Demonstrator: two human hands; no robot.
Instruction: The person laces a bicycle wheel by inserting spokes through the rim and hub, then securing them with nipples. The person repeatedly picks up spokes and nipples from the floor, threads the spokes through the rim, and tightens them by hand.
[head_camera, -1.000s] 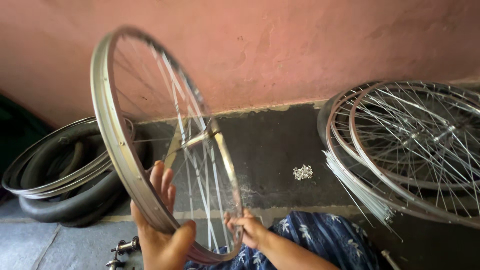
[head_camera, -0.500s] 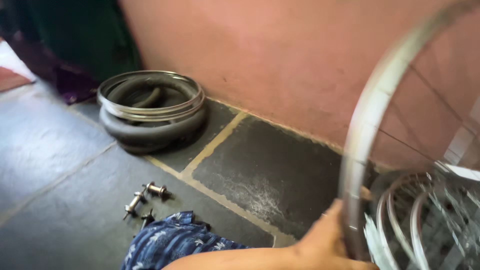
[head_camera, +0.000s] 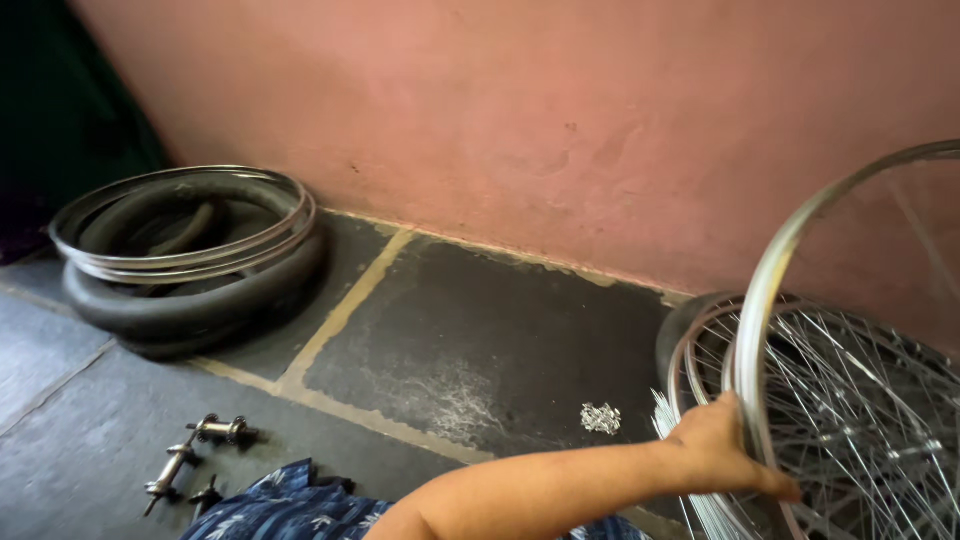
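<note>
My left hand (head_camera: 725, 455) reaches across to the right and is closed on the rim of a silver spoked bicycle wheel (head_camera: 768, 275). The wheel stands upright at the right edge and is partly cut off by the frame. Just behind and under it, a stack of similar spoked wheels (head_camera: 870, 430) leans by the pink wall. My right hand is out of view.
Black tyres topped with bare silver rims (head_camera: 190, 250) lie at the left by the wall. Metal hub axles (head_camera: 200, 450) lie on the stone floor near my blue patterned clothing (head_camera: 285, 510). A small pile of silver bits (head_camera: 601, 417) sits on the dark slab.
The wheel has gone from in front of me to the right, by the stacked wheels. My right hand has left the view; my view has swung across the floor.
</note>
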